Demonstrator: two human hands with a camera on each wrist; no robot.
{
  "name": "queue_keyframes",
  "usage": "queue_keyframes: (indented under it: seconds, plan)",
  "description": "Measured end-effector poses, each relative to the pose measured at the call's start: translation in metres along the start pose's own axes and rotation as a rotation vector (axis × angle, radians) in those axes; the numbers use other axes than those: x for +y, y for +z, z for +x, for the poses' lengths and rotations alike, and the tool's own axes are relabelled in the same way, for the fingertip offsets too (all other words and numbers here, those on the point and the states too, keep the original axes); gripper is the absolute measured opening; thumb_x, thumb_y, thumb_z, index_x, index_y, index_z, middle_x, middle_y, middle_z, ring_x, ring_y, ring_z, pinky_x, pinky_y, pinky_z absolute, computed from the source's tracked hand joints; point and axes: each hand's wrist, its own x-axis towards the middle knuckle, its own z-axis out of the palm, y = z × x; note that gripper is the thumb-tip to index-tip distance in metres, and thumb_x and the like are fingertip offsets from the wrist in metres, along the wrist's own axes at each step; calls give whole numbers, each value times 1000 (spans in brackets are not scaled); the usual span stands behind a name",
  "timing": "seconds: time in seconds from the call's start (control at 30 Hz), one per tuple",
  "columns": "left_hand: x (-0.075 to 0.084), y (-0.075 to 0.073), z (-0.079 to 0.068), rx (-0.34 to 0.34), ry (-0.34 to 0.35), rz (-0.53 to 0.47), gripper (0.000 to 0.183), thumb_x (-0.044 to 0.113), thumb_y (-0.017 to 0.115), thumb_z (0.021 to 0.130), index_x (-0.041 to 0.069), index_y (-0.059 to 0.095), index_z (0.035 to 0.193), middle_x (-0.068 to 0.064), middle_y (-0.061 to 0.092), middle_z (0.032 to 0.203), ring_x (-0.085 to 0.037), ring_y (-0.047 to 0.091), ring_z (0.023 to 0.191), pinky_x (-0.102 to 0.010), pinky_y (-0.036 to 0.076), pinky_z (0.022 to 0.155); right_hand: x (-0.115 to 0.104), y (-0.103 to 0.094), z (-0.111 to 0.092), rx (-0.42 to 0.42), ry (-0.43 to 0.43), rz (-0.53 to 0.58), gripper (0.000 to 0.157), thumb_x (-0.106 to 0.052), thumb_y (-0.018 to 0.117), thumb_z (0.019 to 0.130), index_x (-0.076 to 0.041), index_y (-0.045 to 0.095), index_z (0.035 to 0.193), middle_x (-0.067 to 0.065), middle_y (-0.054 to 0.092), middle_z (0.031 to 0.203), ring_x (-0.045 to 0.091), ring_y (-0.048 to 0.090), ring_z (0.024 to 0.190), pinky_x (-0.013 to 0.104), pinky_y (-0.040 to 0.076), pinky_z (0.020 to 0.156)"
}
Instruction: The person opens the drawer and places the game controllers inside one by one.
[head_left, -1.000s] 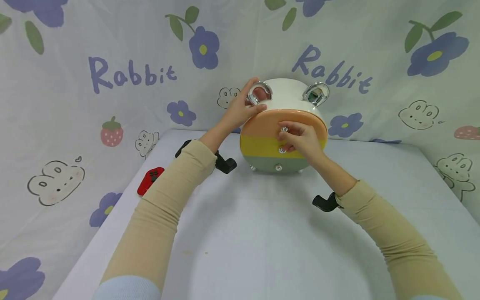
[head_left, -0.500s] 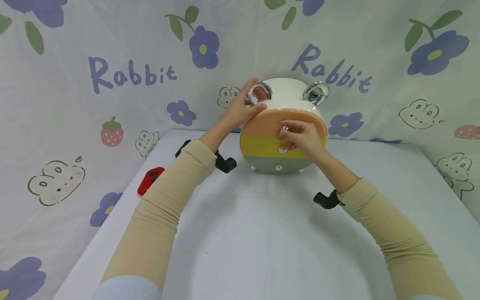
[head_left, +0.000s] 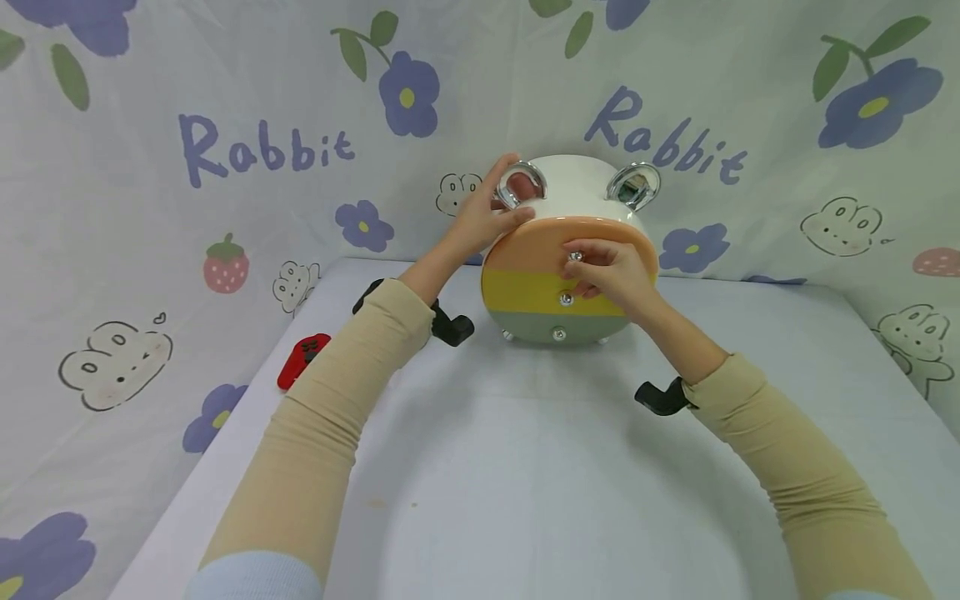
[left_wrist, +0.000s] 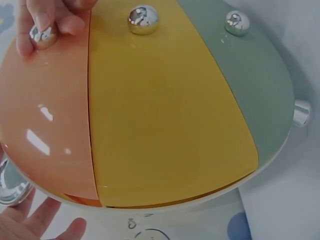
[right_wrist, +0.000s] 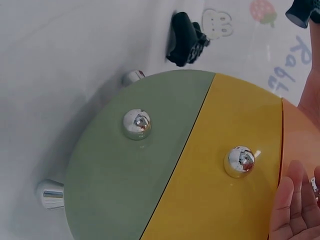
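A rounded white drawer cabinet [head_left: 573, 179] stands at the back of the table, with chrome rings on top and orange, yellow and green drawer fronts. My right hand [head_left: 615, 271] pinches the chrome knob [left_wrist: 43, 37] of the orange drawer [left_wrist: 45, 120] between thumb and fingers. That drawer's lower corner stands slightly proud of the white body in the left wrist view. My left hand [head_left: 483, 217] holds the cabinet's upper left, thumb on the front edge and fingers behind the left chrome ring [head_left: 522, 183]. The yellow drawer [right_wrist: 225, 195] and green drawer [right_wrist: 125, 170] sit flush.
A red game controller [head_left: 303, 358] lies at the table's left, partly behind the left sleeve [head_left: 322, 425]. Black mounts, such as the right one [head_left: 663, 398], stick out from both wrists. A printed curtain [head_left: 285, 75] hangs close behind the cabinet.
My right hand and the orange drawer's knob have shifted slightly right, and the right forearm has moved with them. The left hand keeps its hold on the cabinet.
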Motion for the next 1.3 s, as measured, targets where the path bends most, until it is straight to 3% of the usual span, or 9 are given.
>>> queue_keyframes:
  seconds: [0.6, 1.0, 1.3]
  plan:
    - [-1, 0, 0, 0, -8, -15, 81, 37, 68, 81, 33, 18, 145, -5, 38, 142, -24, 51, 115, -40, 42, 94, 2, 0, 3, -2, -16, 20, 39, -15, 65, 85, 0, 58, 120, -10, 66, 76, 11, 63, 58, 22, 52, 58]
    - [0, 1, -1, 1, -9, 6, 79, 36, 67, 82, 33, 19, 145, -6, 37, 143, -27, 52, 115, -42, 42, 94, 8, 3, 3, 10, -79, 53, 36, -11, 62, 87, 3, 57, 120, -7, 62, 72, 14, 61, 56, 21, 52, 57]
    - [-1, 0, 0, -1, -13, 17, 80, 38, 67, 81, 35, 18, 144, -7, 38, 142, -26, 51, 115, -43, 42, 94, 7, 5, 2, 23, -50, 70, 37, -11, 62, 87, 2, 57, 121, -7, 63, 73, 13, 61, 56, 22, 52, 58]
